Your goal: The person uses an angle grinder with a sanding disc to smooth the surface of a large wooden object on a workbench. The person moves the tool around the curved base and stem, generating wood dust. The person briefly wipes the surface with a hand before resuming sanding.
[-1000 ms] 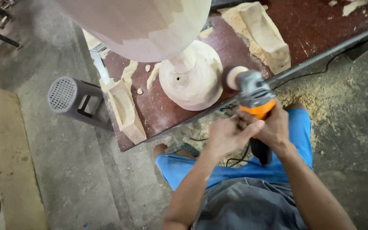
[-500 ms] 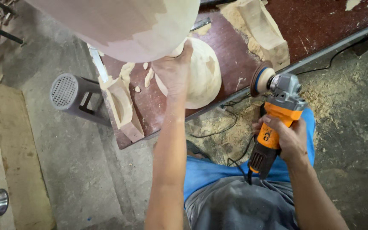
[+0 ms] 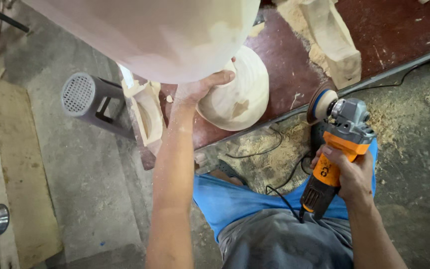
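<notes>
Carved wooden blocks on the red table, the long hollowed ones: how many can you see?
2. One hollowed block lies at the table's left end, beside the left hand; the other block lies at the top, above the grinder. More may be hidden behind the big pale wooden piece.

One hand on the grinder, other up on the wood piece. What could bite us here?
1. The right hand alone grips the orange angle grinder; if its sanding disc catches, it could kick.
2. The black power cord loops across sawdust near the person's legs, so it might snag or trip.
3. The left hand rests under the large wooden piece, near its round base; bringing the disc in could graze the fingers.
</notes>
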